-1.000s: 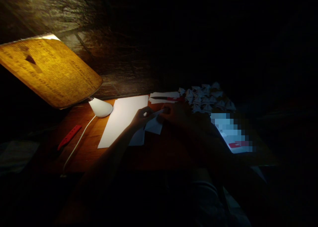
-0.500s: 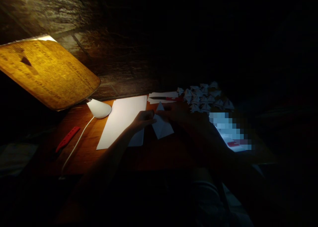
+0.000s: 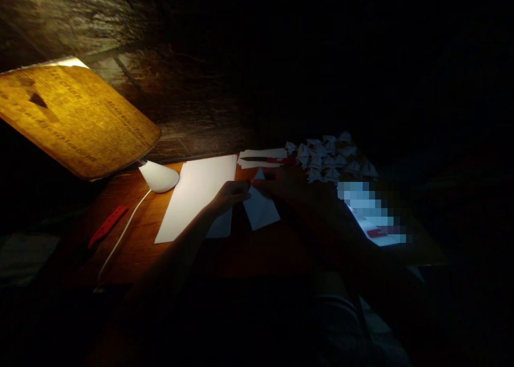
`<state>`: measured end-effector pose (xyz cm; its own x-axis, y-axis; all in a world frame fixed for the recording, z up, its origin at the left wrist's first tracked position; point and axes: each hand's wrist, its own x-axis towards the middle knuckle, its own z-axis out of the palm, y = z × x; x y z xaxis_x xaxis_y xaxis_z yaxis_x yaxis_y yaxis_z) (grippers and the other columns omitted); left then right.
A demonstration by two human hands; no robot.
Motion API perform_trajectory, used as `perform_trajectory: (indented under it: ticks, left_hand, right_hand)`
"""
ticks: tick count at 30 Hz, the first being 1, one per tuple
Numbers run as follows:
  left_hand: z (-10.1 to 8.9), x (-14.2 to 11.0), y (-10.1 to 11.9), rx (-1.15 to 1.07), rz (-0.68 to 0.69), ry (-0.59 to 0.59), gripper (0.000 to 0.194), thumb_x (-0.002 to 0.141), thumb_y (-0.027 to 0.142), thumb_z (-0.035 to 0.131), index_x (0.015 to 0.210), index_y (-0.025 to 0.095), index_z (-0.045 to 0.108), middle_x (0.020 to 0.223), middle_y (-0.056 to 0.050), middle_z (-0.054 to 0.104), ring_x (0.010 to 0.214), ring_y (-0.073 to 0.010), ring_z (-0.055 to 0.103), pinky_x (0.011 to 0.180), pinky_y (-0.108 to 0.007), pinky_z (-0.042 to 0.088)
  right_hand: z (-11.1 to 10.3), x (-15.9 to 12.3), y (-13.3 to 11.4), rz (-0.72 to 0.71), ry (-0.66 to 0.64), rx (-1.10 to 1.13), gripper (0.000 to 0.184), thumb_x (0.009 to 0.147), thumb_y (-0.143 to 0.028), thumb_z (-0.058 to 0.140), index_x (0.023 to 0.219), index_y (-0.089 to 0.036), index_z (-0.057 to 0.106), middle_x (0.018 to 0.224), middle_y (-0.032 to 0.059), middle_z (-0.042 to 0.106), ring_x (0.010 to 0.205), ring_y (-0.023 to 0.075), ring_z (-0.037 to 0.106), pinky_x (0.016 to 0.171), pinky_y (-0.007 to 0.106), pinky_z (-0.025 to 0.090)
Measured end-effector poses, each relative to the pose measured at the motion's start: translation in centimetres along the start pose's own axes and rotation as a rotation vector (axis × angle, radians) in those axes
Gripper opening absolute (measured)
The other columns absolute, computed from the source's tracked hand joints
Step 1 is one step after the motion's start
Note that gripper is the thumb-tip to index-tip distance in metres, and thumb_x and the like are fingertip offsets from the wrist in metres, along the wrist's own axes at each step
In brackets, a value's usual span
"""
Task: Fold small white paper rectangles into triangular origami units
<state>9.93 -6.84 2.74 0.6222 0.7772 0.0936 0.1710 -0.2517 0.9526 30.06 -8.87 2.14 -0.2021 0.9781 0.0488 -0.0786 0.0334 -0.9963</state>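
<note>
A folded piece of white paper (image 3: 262, 209), pointed at its far end, is held between my two hands over the wooden table. My left hand (image 3: 232, 192) grips its left edge, the fingers curled and pressed together. From the other side my right hand (image 3: 277, 182) pinches the paper near the pointed top; much of this hand is lost in shadow. Left of the paper lies a stack of white sheets (image 3: 196, 196), partly under my left forearm. Beyond my hands, a knife with a red handle (image 3: 277, 160) rests on smaller paper pieces (image 3: 249, 163).
Several folded paper shapes (image 3: 321, 155) cluster at the back right. A lit screen (image 3: 371, 217), partly pixelated, lies nearer on the right. At the left stand a lamp with a printed shade (image 3: 88, 121), its white cord (image 3: 124, 233), and a red-handled tool (image 3: 108, 225).
The folded paper has turned slightly and its near end has shifted a little left and toward me. Both hands keep their hold with only small movement.
</note>
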Motion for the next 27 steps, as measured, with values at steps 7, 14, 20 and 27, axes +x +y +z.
perform_trajectory:
  ticks: [7, 14, 20, 27]
  left_hand:
    - [0.10, 0.02, -0.32, 0.053, 0.013, -0.024, 0.043, 0.080, 0.046, 0.072, 0.060, 0.020, 0.044, 0.066, 0.004, 0.039, 0.064, -0.0124, 0.037, 0.060, -0.028, 0.030]
    - [-0.01, 0.07, -0.63, -0.064, -0.022, 0.043, 0.034, 0.069, 0.030, 0.069, 0.053, 0.019, 0.042, 0.066, 0.002, 0.042, 0.064, -0.0123, 0.040, 0.060, -0.029, 0.033]
    - [0.06, -0.12, -0.79, -0.085, -0.081, 0.055, 0.036, 0.068, 0.033, 0.070, 0.052, 0.020, 0.041, 0.061, 0.002, 0.038, 0.058, -0.0120, 0.036, 0.053, -0.028, 0.031]
    - [0.42, 0.15, -0.07, 0.013, -0.018, 0.057, 0.039, 0.076, 0.042, 0.066, 0.057, 0.021, 0.041, 0.060, 0.004, 0.035, 0.057, -0.0111, 0.032, 0.054, -0.028, 0.026]
  right_hand:
    - [0.19, -0.23, -0.45, 0.027, 0.003, 0.056, 0.036, 0.061, -0.044, 0.087, 0.067, -0.020, 0.060, 0.063, -0.0029, 0.061, 0.058, 0.0115, 0.051, 0.055, 0.026, 0.040]
    - [0.75, -0.21, -0.73, 0.072, 0.035, 0.066, 0.033, 0.061, -0.042, 0.087, 0.062, -0.020, 0.062, 0.062, -0.0027, 0.061, 0.059, 0.0119, 0.054, 0.056, 0.026, 0.042]
    - [0.52, -0.20, -0.43, 0.036, 0.016, 0.039, 0.042, 0.063, -0.054, 0.085, 0.063, -0.022, 0.058, 0.063, -0.0029, 0.059, 0.062, 0.0133, 0.052, 0.057, 0.027, 0.041]
    - [0.29, -0.16, -0.49, 0.039, 0.014, 0.052, 0.043, 0.060, -0.054, 0.087, 0.066, -0.020, 0.061, 0.066, -0.0026, 0.060, 0.063, 0.0131, 0.052, 0.058, 0.027, 0.041]
